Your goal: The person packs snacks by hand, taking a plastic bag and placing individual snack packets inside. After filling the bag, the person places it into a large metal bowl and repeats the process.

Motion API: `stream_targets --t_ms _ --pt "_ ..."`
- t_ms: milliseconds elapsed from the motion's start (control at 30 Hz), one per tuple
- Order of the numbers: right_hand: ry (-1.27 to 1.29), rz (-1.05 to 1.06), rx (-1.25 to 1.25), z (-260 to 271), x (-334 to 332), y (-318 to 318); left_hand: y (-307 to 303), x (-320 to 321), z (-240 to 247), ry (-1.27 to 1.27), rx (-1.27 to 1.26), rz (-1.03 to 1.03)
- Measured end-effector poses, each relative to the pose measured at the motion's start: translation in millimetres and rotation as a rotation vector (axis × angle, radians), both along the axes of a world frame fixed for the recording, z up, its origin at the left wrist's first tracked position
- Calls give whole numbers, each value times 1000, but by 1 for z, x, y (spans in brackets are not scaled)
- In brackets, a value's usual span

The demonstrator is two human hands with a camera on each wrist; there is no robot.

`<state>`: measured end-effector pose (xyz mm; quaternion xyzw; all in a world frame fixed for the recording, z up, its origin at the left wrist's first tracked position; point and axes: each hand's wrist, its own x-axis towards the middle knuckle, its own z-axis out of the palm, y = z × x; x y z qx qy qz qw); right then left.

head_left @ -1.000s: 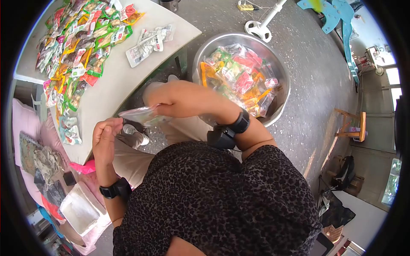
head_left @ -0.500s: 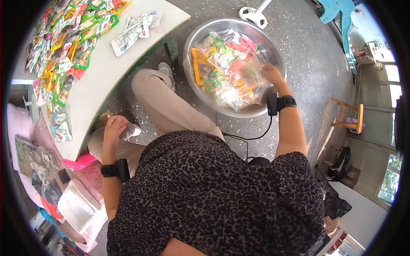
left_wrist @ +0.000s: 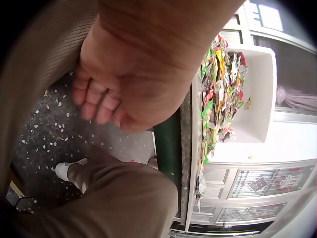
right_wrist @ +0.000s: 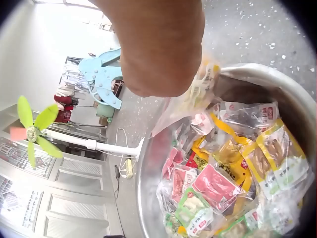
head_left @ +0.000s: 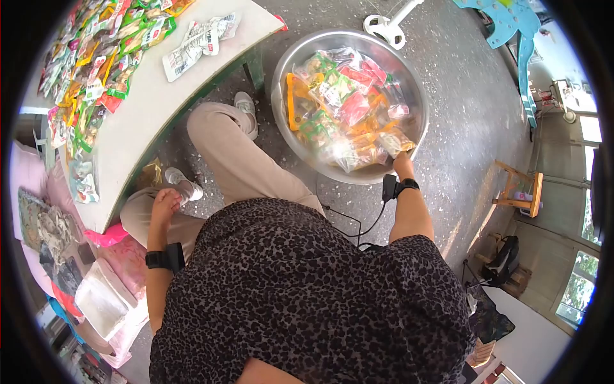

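At the near right rim of a metal basin [head_left: 419, 83], my right hand [head_left: 403, 165] pinches a clear packet with yellow print [head_left: 394, 141]. In the right wrist view the packet [right_wrist: 200, 88] hangs from the hand [right_wrist: 161, 64], whose fingers are mostly hidden behind it. The basin holds a heap of snack packets [right_wrist: 218, 186] in red, green and yellow, some inside clear plastic. Over the left thigh, beside the table edge, my left hand [head_left: 165, 208] hangs with loosely bent fingers. Its palm [left_wrist: 143, 84] shows nothing held.
A pale table [head_left: 147, 102] at left bears a large pile of colourful packets [head_left: 96, 64] and a few silver-white packets [head_left: 201, 43] near its edge. A white fan base [head_left: 385, 29] stands beyond the basin. A black cable [head_left: 358, 224] runs between me and the basin.
My right hand left the left hand's side by the table, swung right over the basin with a packet, then came toward its near rim. The left hand stayed near the thigh, lowering slightly.
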<state>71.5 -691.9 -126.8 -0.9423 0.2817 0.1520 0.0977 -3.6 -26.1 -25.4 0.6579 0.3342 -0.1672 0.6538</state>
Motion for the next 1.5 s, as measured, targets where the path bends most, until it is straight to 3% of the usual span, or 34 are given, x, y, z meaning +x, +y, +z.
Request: stream_targets --t_ms 33,67,133,267,333,400,500,567,700,800,833,967,1100,1200,1267,1300,1400,1467,1500 --pt "106 202 39 -3 -7 12 -2 0 1 8 5 3" --pt "-69 52 201 -24 -19 22 -3 0 2 18 10 4" --pt "-44 70 232 -46 -22 45 -1 -1 2 12 1 9" --pt "167 824 -94 -113 -4 53 3 -4 1 -19 -18 37" --pt "156 1270 -350 -118 18 62 -1 -6 4 -36 -13 45" --pt "-76 1067 -54 -112 38 74 -1 -13 6 -67 -4 54" --pt "-142 583 501 -44 79 140 0 -19 15 -129 50 61" --pt "-368 598 636 1 96 188 9 -25 11 -212 53 70" --pt "-277 602 1047 76 122 285 25 -36 29 -322 222 88" --pt "-280 773 1187 111 124 357 36 -50 56 -443 395 162" --pt "-333 907 1118 131 117 381 43 -56 60 -492 453 183" --pt "-389 1045 1114 124 106 446 73 -87 82 -573 624 310" --pt "-683 1372 894 125 90 476 93 -126 133 -499 553 606" --pt "-830 1505 782 124 84 483 108 -158 168 -452 1169 733" --pt "-885 1532 739 121 82 485 142 -188 159 -508 1688 734" --pt "-880 1536 733 121 82 486 149 -201 164 -463 1808 775" --pt "-870 1544 697 121 83 487 192 -254 145 -152 1913 940" --pt "-872 1555 663 121 83 488 223 -295 124 89 1847 1140" --pt "-872 1559 647 122 83 488 233 -315 117 156 1653 1281"
